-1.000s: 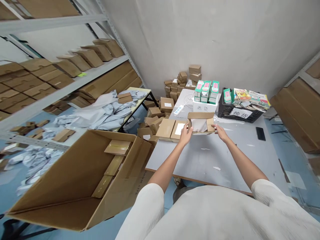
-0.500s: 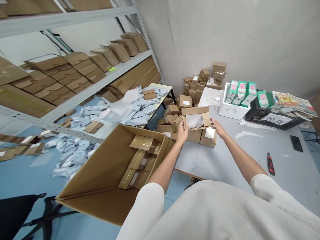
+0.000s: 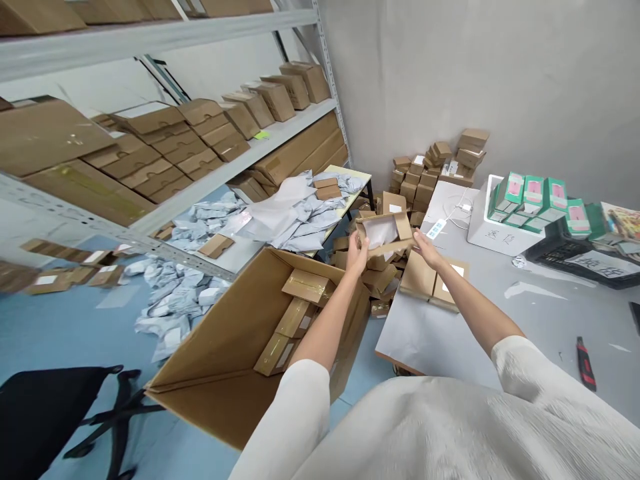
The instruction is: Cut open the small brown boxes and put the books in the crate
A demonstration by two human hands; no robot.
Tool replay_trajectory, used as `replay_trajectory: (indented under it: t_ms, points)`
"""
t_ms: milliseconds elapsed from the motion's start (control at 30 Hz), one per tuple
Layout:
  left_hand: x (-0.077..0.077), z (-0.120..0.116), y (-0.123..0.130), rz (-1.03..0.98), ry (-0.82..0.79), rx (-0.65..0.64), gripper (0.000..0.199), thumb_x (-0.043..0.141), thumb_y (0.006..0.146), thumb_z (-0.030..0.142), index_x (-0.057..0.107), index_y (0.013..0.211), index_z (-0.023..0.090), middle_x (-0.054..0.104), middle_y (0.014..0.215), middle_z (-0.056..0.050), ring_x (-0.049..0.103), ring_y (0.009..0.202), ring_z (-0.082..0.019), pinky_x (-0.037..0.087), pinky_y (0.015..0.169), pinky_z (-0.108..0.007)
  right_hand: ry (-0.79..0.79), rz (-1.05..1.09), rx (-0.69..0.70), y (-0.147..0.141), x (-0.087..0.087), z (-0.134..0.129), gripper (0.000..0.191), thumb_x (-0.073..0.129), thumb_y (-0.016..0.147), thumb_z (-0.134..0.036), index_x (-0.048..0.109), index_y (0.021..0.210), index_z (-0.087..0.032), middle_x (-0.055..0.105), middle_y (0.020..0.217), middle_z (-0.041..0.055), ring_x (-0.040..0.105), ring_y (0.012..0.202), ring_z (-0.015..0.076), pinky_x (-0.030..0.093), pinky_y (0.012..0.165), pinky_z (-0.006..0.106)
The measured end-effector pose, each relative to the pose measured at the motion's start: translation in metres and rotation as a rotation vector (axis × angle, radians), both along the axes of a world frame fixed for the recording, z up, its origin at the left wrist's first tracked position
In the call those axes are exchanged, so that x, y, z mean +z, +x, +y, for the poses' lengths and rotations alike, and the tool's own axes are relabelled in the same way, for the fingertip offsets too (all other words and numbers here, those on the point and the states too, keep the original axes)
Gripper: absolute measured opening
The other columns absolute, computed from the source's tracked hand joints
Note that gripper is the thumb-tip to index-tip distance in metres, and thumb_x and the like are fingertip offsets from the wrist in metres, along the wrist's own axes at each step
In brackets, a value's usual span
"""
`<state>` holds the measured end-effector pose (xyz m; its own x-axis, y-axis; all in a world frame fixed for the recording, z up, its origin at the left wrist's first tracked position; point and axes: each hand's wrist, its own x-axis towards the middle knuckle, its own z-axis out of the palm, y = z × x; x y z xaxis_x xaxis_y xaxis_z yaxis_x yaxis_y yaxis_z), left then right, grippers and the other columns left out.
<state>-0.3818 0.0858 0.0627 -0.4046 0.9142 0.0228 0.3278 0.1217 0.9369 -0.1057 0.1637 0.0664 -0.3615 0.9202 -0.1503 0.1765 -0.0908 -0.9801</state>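
Note:
A small open cardboard box (image 3: 403,227) with white lining inside is held up between both hands, tilted so its inside shows. My left hand (image 3: 357,255) is closed on its left end. My right hand (image 3: 426,248) grips the right end, some fingers hidden. Just below and right, two small closed cardboard boxes (image 3: 417,275) lie side by side on the grey table (image 3: 505,333), with a white label on the right one. A large open carton (image 3: 215,320) stands left of my left forearm, with several taped small boxes (image 3: 295,317) inside.
On the table are a white bin (image 3: 493,230) of green-and-pink boxes, a black crate (image 3: 585,257), a red-and-black utility knife (image 3: 585,363) and a white cable (image 3: 457,213). Shelving (image 3: 240,157) with cardboard boxes fills the left. Bagged parcels (image 3: 175,303) and a black chair (image 3: 55,413) are on the floor.
My view has turned left. Both hands have moved the open box left, off the table's two closed boxes and over the loose boxes beyond the table's edge.

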Motion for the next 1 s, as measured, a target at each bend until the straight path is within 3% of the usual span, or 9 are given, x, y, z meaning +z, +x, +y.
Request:
replay_trajectory:
  t_ms: [67, 133, 233, 433, 700, 867, 1000]
  points:
    - [0.006, 0.015, -0.005, 0.010, 0.050, 0.066, 0.075, 0.052, 0.106, 0.071, 0.041, 0.166, 0.027, 0.035, 0.181, -0.010, 0.029, 0.169, -0.030, 0.029, 0.137, -0.045, -0.043, 0.032, -0.053, -0.007, -0.001, 0.010, 0.087, 0.043, 0.105, -0.078, 0.014, 0.179, -0.043, 0.020, 0.186, -0.0065, 0.028, 0.169, 0.0252, 0.037, 0.134, 0.053]
    - [0.006, 0.023, -0.005, 0.013, 0.077, 0.069, 0.075, 0.049, 0.106, 0.073, 0.042, 0.166, 0.028, 0.030, 0.183, -0.009, 0.024, 0.171, -0.028, 0.023, 0.139, -0.045, -0.074, 0.026, -0.069, -0.009, -0.005, 0.012, 0.092, 0.047, 0.104, -0.076, 0.004, 0.179, -0.044, 0.009, 0.188, -0.0087, 0.024, 0.171, 0.0236, 0.036, 0.134, 0.051]
    - [-0.003, 0.021, 0.004, 0.017, 0.063, 0.010, 0.074, 0.048, 0.107, 0.073, 0.044, 0.164, 0.027, 0.031, 0.183, -0.011, 0.024, 0.171, -0.029, 0.022, 0.140, -0.047, -0.107, -0.008, -0.056, -0.002, -0.015, 0.004, 0.091, 0.051, 0.104, -0.072, 0.011, 0.180, -0.041, 0.012, 0.188, -0.0038, 0.029, 0.169, 0.0264, 0.039, 0.132, 0.051]
    - [-0.031, 0.013, 0.031, 0.005, -0.031, -0.063, 0.068, 0.051, 0.107, 0.069, 0.048, 0.161, 0.027, 0.040, 0.178, -0.012, 0.033, 0.167, -0.032, 0.028, 0.137, -0.049, -0.148, -0.090, -0.079, 0.032, -0.032, -0.011, 0.079, 0.049, 0.108, -0.067, 0.033, 0.176, -0.032, 0.033, 0.182, 0.0084, 0.044, 0.161, 0.0310, 0.049, 0.126, 0.052]
    - [-0.054, 0.015, 0.089, -0.031, -0.086, -0.200, 0.061, 0.053, 0.108, 0.059, 0.052, 0.157, 0.023, 0.048, 0.171, -0.016, 0.043, 0.162, -0.032, 0.034, 0.133, -0.047, -0.144, -0.209, -0.153, 0.092, -0.060, -0.019, 0.070, 0.045, 0.109, -0.063, 0.046, 0.170, -0.029, 0.051, 0.170, 0.0117, 0.058, 0.148, 0.0296, 0.056, 0.118, 0.050]
    - [-0.070, 0.010, 0.142, -0.067, -0.135, -0.329, 0.056, 0.052, 0.110, 0.052, 0.053, 0.157, 0.023, 0.054, 0.167, -0.016, 0.051, 0.156, -0.030, 0.039, 0.130, -0.047, -0.132, -0.395, -0.185, 0.133, -0.083, -0.031, 0.064, 0.040, 0.109, -0.059, 0.052, 0.166, -0.030, 0.054, 0.169, 0.0095, 0.057, 0.150, 0.0291, 0.052, 0.122, 0.053]
    - [-0.078, 0.005, 0.177, -0.069, -0.176, -0.428, 0.056, 0.049, 0.111, 0.050, 0.051, 0.159, 0.022, 0.052, 0.169, -0.017, 0.054, 0.155, -0.029, 0.042, 0.128, -0.045, -0.131, -0.543, -0.164, 0.164, -0.094, -0.044, 0.066, 0.041, 0.109, -0.053, 0.053, 0.165, -0.021, 0.051, 0.172, 0.0127, 0.053, 0.154, 0.0308, 0.042, 0.129, 0.050]
